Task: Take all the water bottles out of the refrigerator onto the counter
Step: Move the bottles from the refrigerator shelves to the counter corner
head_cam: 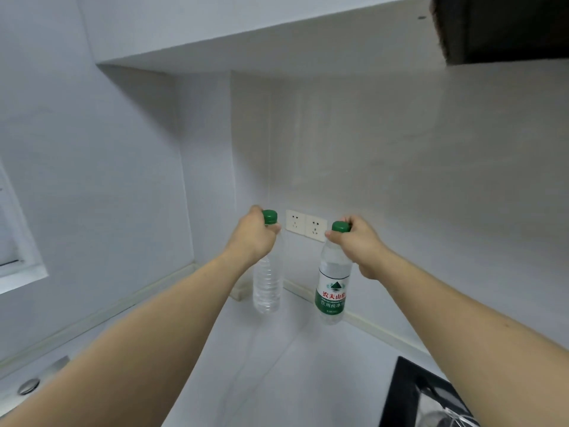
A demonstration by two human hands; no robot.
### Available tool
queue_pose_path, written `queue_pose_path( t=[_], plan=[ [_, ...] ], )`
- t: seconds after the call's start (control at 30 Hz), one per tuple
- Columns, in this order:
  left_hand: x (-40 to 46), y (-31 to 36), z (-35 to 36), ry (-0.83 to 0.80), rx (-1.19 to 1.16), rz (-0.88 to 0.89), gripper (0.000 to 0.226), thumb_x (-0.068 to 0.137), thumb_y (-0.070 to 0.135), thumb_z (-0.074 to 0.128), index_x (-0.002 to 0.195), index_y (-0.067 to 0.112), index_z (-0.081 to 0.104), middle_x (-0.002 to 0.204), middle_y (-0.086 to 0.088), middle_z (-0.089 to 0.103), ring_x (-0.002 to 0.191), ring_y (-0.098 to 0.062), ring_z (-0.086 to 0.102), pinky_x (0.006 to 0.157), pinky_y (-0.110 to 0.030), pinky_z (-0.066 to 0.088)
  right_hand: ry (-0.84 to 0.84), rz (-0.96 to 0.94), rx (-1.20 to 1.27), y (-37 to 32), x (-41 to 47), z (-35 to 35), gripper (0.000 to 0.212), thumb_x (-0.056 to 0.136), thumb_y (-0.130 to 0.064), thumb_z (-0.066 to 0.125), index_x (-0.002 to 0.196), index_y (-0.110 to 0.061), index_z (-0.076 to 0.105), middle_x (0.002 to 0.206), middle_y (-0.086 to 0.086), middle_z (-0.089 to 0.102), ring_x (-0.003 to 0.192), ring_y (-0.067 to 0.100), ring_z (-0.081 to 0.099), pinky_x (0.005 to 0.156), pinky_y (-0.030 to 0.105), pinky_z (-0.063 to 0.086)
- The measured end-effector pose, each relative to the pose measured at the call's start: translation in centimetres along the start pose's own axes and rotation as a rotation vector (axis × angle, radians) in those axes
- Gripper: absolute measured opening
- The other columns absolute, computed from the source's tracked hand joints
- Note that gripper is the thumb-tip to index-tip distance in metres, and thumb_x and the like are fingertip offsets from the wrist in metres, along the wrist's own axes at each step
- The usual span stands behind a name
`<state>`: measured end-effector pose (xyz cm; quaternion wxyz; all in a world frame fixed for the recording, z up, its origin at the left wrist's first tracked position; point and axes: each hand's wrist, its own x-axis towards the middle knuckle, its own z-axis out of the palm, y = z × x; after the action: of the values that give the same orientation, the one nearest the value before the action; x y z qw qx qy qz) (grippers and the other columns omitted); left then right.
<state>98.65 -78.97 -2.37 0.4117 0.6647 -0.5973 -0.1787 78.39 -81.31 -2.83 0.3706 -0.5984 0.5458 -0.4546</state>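
Two clear water bottles with green caps stand upright near the back corner of the white counter [277,365]. My left hand [254,234] grips the neck of the unlabelled bottle [267,288]. My right hand [358,241] grips the neck of the bottle with the green and white label [332,288], just under its cap. Whether either bottle's base touches the counter I cannot tell. The refrigerator is out of view.
A double wall socket [304,224] sits on the wall between the two caps. A sink with a drain plug [29,386] lies at the lower left. A black cooktop [425,399] fills the lower right. Cabinets hang overhead.
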Motion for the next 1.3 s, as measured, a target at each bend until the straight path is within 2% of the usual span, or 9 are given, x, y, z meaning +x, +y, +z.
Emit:
queue_pose_path(
  t=[0.13, 0.23, 0.4, 0.57, 0.7, 0.87, 1.0, 1.13, 1.3],
  plan=[
    [3.9, -4.0, -1.2, -0.006, 0.013, -0.046, 0.028, 0.097, 0.027, 0.057, 0.113, 0.006, 0.048, 0.104, -0.009, 0.055, 0.090, -0.025, 0.053, 0.074, -0.031, 0.040, -0.064, 0.008, -0.019, 0.3, 3.6, 4.8, 0.019, 0.088, -0.015, 0.068, 0.097, -0.015, 0.051, 0.108, 0.004, 0.059, 0.094, 0.021, 0.055, 0.068, 0.029, 0.044],
    [7.3, -7.3, -2.7, -0.019, 0.025, -0.064, 0.029, 0.097, 0.027, 0.057, 0.113, 0.005, 0.047, 0.105, -0.011, 0.056, 0.088, -0.025, 0.054, 0.072, -0.031, 0.040, -0.101, 0.013, -0.042, 0.5, 6.5, 9.2, 0.019, 0.088, -0.018, 0.069, 0.097, -0.016, 0.052, 0.106, 0.003, 0.058, 0.093, 0.020, 0.054, 0.077, 0.035, 0.047],
    [12.9, -14.4, -6.5, -0.050, 0.100, -0.090, 0.028, 0.098, 0.032, 0.054, 0.112, 0.009, 0.045, 0.098, -0.007, 0.054, 0.079, -0.021, 0.052, 0.059, -0.028, 0.038, -0.191, 0.001, -0.097, 0.4, 11.7, 17.8, 0.020, 0.090, -0.020, 0.067, 0.101, -0.015, 0.052, 0.100, 0.002, 0.055, 0.085, 0.015, 0.050, 0.067, 0.027, 0.040],
    [17.3, -21.7, -9.0, -0.015, 0.152, -0.131, 0.023, 0.097, 0.031, 0.055, 0.108, 0.012, 0.045, 0.099, -0.006, 0.056, 0.080, -0.021, 0.052, 0.061, -0.030, 0.037, -0.241, 0.001, -0.134, 1.2, 15.9, 25.8, 0.022, 0.090, -0.020, 0.066, 0.106, -0.013, 0.051, 0.108, 0.006, 0.058, 0.087, 0.017, 0.051, 0.071, 0.027, 0.042],
    [20.2, -27.4, -10.1, 0.002, 0.130, -0.169, 0.023, 0.097, 0.027, 0.058, 0.108, 0.010, 0.046, 0.099, -0.009, 0.056, 0.080, -0.023, 0.052, 0.063, -0.032, 0.039, -0.307, 0.010, -0.175, 2.6, 18.7, 31.8, 0.023, 0.090, -0.017, 0.066, 0.107, -0.013, 0.051, 0.108, 0.008, 0.058, 0.083, 0.016, 0.051, 0.065, 0.024, 0.042],
    [23.1, -33.6, -10.2, 0.005, 0.112, -0.234, 0.025, 0.096, 0.028, 0.060, 0.112, 0.013, 0.048, 0.101, -0.009, 0.057, 0.083, -0.023, 0.053, 0.068, -0.032, 0.040, -0.368, 0.022, -0.221, 4.5, 21.7, 38.2, 0.026, 0.090, -0.017, 0.065, 0.110, -0.010, 0.050, 0.101, 0.005, 0.055, 0.082, 0.016, 0.050, 0.064, 0.023, 0.042],
    [24.4, -37.8, -9.6, -0.036, 0.145, -0.258, 0.025, 0.097, 0.032, 0.057, 0.114, 0.018, 0.046, 0.100, -0.006, 0.058, 0.080, -0.020, 0.056, 0.064, -0.031, 0.042, -0.401, 0.040, -0.242, 6.1, 24.1, 42.5, 0.027, 0.089, -0.016, 0.065, 0.111, -0.009, 0.051, 0.105, 0.007, 0.057, 0.087, 0.018, 0.051, 0.073, 0.027, 0.044],
    [25.9, -41.4, -8.6, -0.070, 0.120, -0.250, 0.025, 0.097, 0.031, 0.056, 0.115, 0.019, 0.045, 0.098, -0.006, 0.060, 0.083, -0.023, 0.060, 0.073, -0.035, 0.048, -0.409, 0.044, -0.227, 7.4, 26.8, 46.7, 0.030, 0.088, -0.014, 0.067, 0.113, -0.008, 0.050, 0.100, 0.005, 0.055, 0.087, 0.018, 0.051, 0.074, 0.026, 0.041],
    [27.9, -45.2, -6.7, -0.084, 0.117, -0.239, 0.023, 0.098, 0.029, 0.055, 0.114, 0.018, 0.043, 0.081, 0.001, 0.054, 0.067, -0.014, 0.053, 0.060, -0.029, 0.041, -0.402, 0.037, -0.213, 9.2, 30.3, 51.1, 0.023, 0.088, -0.010, 0.065, 0.105, -0.012, 0.050, 0.091, 0.001, 0.054, 0.079, 0.014, 0.050, 0.065, 0.021, 0.041]
  ],
)
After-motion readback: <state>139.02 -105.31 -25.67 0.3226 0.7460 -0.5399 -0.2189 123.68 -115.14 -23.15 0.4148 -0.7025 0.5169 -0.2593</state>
